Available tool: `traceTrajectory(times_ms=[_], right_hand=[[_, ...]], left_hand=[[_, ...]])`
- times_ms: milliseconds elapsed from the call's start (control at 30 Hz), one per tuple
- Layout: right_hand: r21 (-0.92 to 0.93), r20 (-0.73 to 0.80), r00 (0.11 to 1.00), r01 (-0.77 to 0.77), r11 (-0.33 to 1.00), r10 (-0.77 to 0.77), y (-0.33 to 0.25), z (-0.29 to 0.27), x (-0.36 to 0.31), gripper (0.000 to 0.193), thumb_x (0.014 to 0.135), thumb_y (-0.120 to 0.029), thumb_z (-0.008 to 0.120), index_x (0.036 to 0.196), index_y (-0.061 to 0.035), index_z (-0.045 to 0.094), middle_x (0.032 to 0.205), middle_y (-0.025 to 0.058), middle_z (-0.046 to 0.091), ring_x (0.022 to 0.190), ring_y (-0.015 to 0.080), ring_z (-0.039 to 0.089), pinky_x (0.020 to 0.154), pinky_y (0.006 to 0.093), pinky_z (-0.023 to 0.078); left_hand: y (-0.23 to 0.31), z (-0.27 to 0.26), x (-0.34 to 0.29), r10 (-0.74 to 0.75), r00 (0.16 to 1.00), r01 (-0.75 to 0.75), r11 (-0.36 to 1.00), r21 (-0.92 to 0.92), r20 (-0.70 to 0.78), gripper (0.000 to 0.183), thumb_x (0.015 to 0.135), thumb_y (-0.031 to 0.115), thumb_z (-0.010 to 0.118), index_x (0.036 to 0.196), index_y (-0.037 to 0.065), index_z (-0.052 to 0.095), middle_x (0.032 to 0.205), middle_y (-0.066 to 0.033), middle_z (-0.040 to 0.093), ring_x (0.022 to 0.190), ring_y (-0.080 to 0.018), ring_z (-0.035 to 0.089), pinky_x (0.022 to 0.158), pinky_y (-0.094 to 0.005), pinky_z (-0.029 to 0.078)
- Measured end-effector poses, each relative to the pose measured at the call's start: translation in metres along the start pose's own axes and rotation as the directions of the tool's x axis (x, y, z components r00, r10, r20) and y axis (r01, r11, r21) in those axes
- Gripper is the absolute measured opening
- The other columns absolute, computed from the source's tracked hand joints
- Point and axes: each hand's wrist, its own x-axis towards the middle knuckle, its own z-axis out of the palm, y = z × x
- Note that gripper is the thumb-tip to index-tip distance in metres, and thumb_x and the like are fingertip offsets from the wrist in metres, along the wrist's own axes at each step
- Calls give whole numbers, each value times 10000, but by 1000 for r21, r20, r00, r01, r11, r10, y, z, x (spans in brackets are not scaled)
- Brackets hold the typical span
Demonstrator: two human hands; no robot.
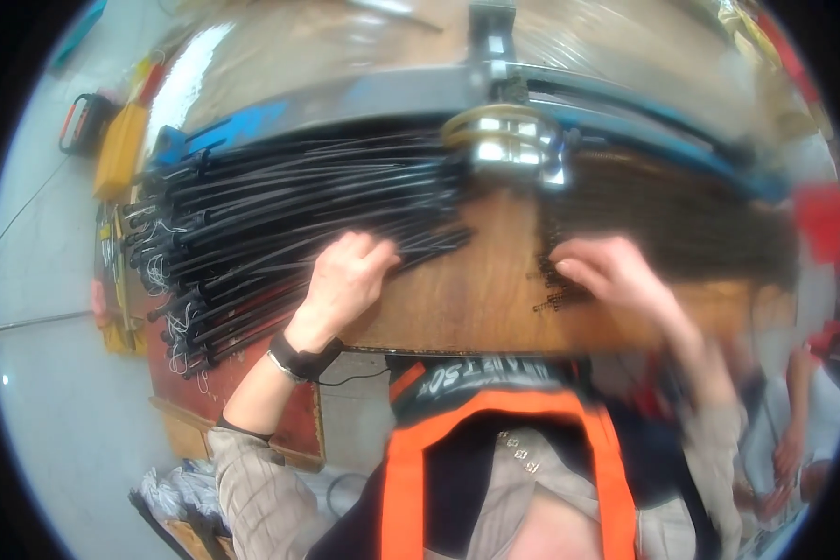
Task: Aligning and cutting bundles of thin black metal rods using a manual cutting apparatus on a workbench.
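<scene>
My left hand [348, 282] is closed, its fingers curled at the near edge of a pile of long black tubes [280, 201]. Some tubes run out to the right from beside its fingertips; what it grips, if anything, is hidden. My right hand [616, 271] is blurred, with thumb and fingers pinched together by the left ends of a dark bundle of thin rods [672, 215]. Whatever sits in that pinch is too small to tell. Between the hands and beyond them stands a shiny metal fixture [507, 147] with a yellowish hose looped over it.
The wooden tabletop [439, 308] ends close to my orange-strapped apron [403, 485]. White strings [179, 322] hang from the tubes' left ends. A blue-grey rail [364, 93] crosses behind the fixture. Yellow bins [121, 149] stand at left; another person's arm [798, 411] shows at right.
</scene>
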Motion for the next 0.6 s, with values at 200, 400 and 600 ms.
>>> traceTrajectory(times_ms=[200, 400, 600], right_hand=[[59, -88, 996, 10, 998, -5, -7, 4, 11, 184, 926, -240, 663, 990, -78, 722, 871, 150, 709, 760, 289, 699, 661, 371, 545], [220, -133, 990, -9, 975, 39, -8, 0, 8, 164, 911, -147, 684, 1001, -13, 714, 836, 126, 710, 721, 211, 683, 653, 333, 538], [42, -198, 980, 38, 998, -28, -3, 1, 15, 145, 900, -159, 693, 983, -45, 727, 851, 119, 716, 736, 230, 689, 657, 336, 537]], left_hand=[[-4, -8, 17, 161, 919, -118, 983, 139, -360, 175, 785, 145, 750, 898, 71, 639, 813, -58, 568, 747, -237, 557, 676, -391, 476], [-31, 2, 15, 81, 961, -30, 981, 193, -263, 135, 815, 170, 724, 883, 101, 630, 793, -53, 565, 763, -224, 593, 642, -387, 487], [-22, -6, 25, 98, 988, -87, 991, 101, -116, 91, 848, 158, 697, 884, 119, 623, 745, -51, 541, 673, -223, 597, 527, -366, 483]])
